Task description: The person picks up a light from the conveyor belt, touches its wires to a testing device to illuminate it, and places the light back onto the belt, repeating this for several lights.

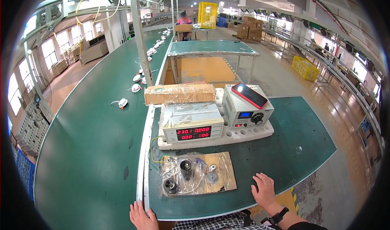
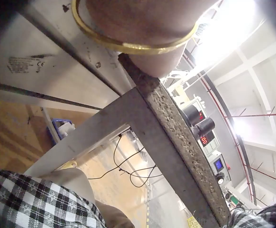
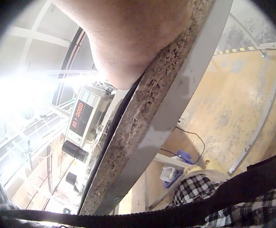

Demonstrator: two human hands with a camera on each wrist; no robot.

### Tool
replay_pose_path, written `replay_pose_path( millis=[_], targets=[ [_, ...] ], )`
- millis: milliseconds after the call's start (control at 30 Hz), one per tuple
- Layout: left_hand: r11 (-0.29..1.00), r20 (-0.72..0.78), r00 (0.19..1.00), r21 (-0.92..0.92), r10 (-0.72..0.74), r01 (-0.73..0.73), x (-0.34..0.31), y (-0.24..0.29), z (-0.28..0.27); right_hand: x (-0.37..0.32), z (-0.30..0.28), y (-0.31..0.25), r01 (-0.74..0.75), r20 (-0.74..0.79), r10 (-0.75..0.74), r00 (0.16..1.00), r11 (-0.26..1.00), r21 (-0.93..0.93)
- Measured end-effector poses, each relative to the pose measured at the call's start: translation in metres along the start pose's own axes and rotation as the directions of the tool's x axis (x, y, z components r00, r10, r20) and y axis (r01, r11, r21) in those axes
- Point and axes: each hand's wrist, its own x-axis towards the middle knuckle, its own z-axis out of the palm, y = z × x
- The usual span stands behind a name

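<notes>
My left hand (image 1: 143,218) rests at the front edge of the bench, by the pale rail along the conveyor, fingers extended and holding nothing. On the green bench top (image 1: 284,140), near its front edge, lies my right hand (image 1: 264,190), fingers relaxed, with nothing in it. Between and beyond the hands is a cardboard-based test board (image 1: 228,171) wrapped in clear plastic. It carries two upright black sockets, one taller (image 1: 185,170) and one shorter (image 1: 170,186), plus small round metal parts (image 1: 212,177). Both wrist views show a wrist against the chipboard edge (image 2: 176,128).
Behind the board, a power meter (image 1: 193,133) with red digits and a dial-fitted supply unit (image 1: 248,112) sit on white foam (image 1: 219,141). A red-cased phone (image 1: 249,95) tops the supply. White lamp fittings (image 1: 122,103) line the green conveyor (image 1: 93,128). A person (image 1: 183,21) sits far back.
</notes>
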Motion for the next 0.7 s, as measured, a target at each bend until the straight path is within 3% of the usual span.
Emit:
replay_pose_path(
  millis=[300,333,433,467,500,567,700],
  targets=[
    [1.000,0.013,1.000,-0.015,-0.021,0.021,0.000,-0.003,0.004,0.001,0.000,-0.003,-0.008,0.008,0.008,1.000,0.999,0.038],
    [0.985,-0.054,0.996,-0.166,-0.066,0.056,-0.001,-0.004,0.014,0.001,0.000,-0.003,-0.018,0.005,0.018,1.000,0.999,0.027],
    [0.984,-0.078,0.996,-0.174,-0.046,0.032,-0.002,-0.008,0.011,0.000,0.002,-0.002,-0.021,0.011,0.020,1.000,0.999,0.033],
    [0.951,0.017,0.995,-0.292,-0.100,0.101,-0.006,-0.019,0.019,-0.001,0.003,-0.001,-0.024,0.018,0.023,1.000,0.999,0.036],
    [0.953,0.018,0.993,-0.281,-0.114,0.114,-0.003,-0.025,0.013,-0.001,0.004,-0.001,-0.012,0.025,0.011,1.000,0.999,0.046],
    [0.892,0.079,0.996,-0.446,-0.036,0.068,0.021,-0.028,-0.008,-0.002,0.003,0.000,-0.031,0.032,0.030,0.999,0.999,0.037],
    [0.916,-0.095,0.991,-0.383,0.090,-0.119,0.098,-0.009,-0.097,-0.003,-0.001,0.000,-0.015,0.054,0.012,0.998,0.998,0.062]
  ],
)
